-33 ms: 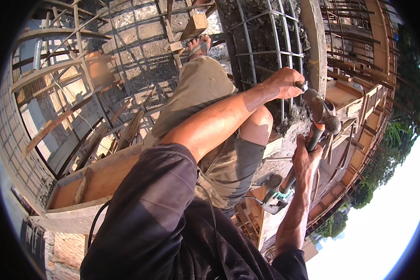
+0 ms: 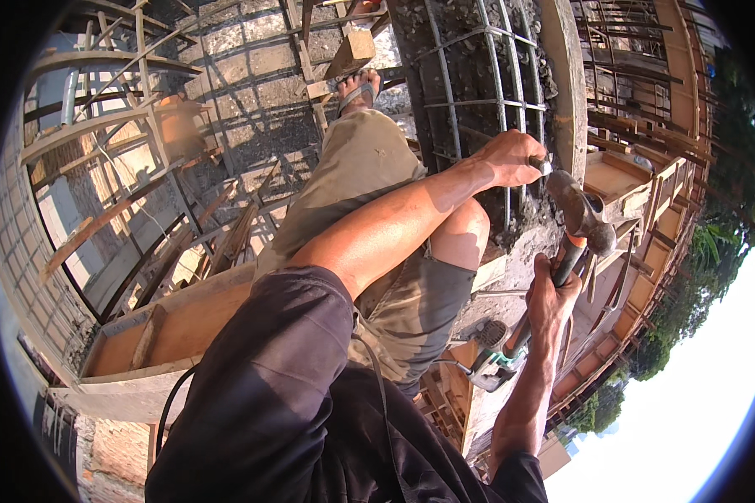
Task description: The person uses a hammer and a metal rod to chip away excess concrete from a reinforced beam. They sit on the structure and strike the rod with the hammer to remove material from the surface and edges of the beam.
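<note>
My left hand (image 2: 510, 159) is closed around a short metal rod, probably a chisel (image 2: 546, 166), whose blunt end shows past the fist. The rest of it is hidden by the fingers. In my right hand (image 2: 550, 295) is a hammer (image 2: 584, 215), gripped by its dark handle below an orange band. The hammer's head is very close to the rod's end; whether they touch I cannot tell. Beneath my left hand run steel reinforcing bars (image 2: 497, 71) over rough grey concrete (image 2: 524, 220).
A green and grey power tool (image 2: 491, 362) lies beside my right forearm. A wooden board (image 2: 567, 92) edges the bars. My sandalled foot (image 2: 359, 89) rests by a wooden block (image 2: 351, 53). Timber framing and bar grids (image 2: 38, 251) lie lower left; formwork (image 2: 646, 293) curves along the right.
My left hand with the rod and the hammer's head both sit slightly lower in the picture. The power tool shows more fully beside my right forearm. Both grips are the same.
</note>
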The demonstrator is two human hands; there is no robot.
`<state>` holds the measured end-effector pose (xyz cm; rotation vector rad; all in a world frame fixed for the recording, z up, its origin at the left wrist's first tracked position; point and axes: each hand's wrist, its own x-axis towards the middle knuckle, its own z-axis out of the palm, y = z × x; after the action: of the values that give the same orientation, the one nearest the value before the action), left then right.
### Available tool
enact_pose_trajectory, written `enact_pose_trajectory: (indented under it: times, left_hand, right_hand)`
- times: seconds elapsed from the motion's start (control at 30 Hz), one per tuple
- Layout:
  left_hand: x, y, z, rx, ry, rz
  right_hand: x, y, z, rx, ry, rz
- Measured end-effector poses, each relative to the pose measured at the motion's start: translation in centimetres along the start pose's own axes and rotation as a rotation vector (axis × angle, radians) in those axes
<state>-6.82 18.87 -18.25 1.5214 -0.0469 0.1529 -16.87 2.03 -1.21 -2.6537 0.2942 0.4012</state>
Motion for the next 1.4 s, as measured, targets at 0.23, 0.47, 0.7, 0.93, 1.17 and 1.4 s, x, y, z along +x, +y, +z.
enact_pose_trajectory:
  times: [0.23,0.47,0.7,0.93,1.17,1.4]
  left_hand:
    - [-0.8,-0.4,0.9,-0.031,0.038,-0.054]
    - [-0.8,0.3,0.9,-0.014,0.039,-0.030]
    - [-0.5,2.2,0.7,-0.138,0.176,0.148]
    - [-0.2,4.6,2.1,-0.301,0.339,0.388]
    - [0.3,3.0,3.1,-0.254,0.422,0.460]
    - [0.2,3.4,2.0,-0.202,0.418,0.338]
  right_hand:
    - [-4.4,-9.3,-5.2,0.576,0.297,-0.381]
    - [0.1,-1.4,1.9,-0.037,0.007,-0.051]
    - [-5.1,-4.3,-2.3,0.279,0.063,0.078]
    - [-7.3,-4.8,-3.8,0.362,0.306,0.039]
    - [-7.6,-5.2,-4.1,0.483,0.244,-0.108]
    - [-7.5,-7.0,-3.9,0.575,0.158,-0.349]
